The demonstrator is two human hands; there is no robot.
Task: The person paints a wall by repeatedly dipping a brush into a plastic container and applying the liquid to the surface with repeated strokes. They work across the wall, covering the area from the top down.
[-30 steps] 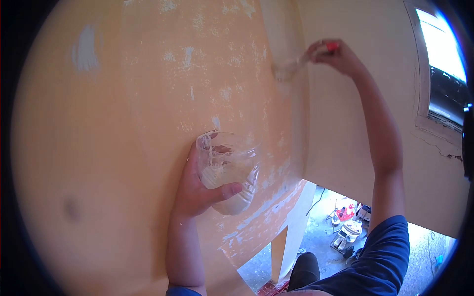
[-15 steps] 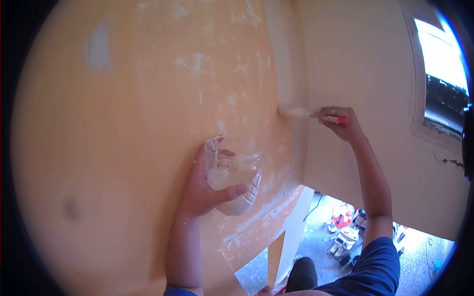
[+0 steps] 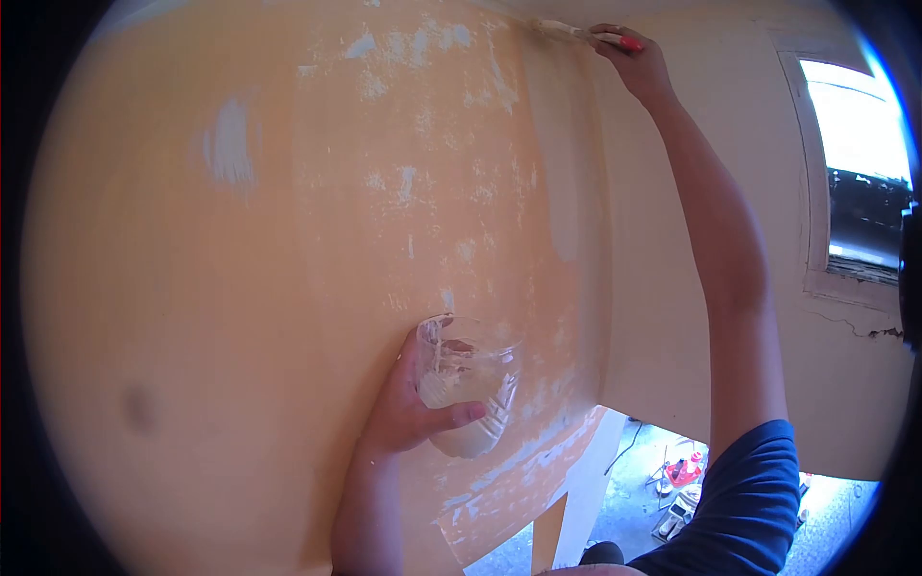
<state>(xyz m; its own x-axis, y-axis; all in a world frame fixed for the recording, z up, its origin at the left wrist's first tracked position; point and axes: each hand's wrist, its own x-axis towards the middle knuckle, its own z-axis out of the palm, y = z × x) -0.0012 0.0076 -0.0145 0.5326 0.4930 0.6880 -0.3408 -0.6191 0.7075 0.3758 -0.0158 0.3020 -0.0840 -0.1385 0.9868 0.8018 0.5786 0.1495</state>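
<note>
My left hand (image 3: 408,408) is wrapped round a clear plastic container (image 3: 471,384), a cut-off bottle by its look, with whitish paint smeared inside. Its thumb lies across the near side, and some fingers show through the plastic. High up at the corner, my right hand (image 3: 634,65) grips a paintbrush (image 3: 571,34) by its handle, whose end is red. The pale bristles touch the orange wall (image 3: 336,240) near the ceiling, beside a lighter strip running down the corner. White patches mark this wall.
A cream wall (image 3: 682,317) adjoins on the right, with a window (image 3: 855,163) and a crack (image 3: 869,331) below it. Far below lies the floor (image 3: 624,499), where a red item (image 3: 684,470) and other clutter stand. Overhead is the ceiling (image 3: 615,8).
My right hand has moved up the corner with the paintbrush, from mid-wall to near the ceiling, and the arm is stretched higher. The view has tilted up slightly; my left hand still holds the container.
</note>
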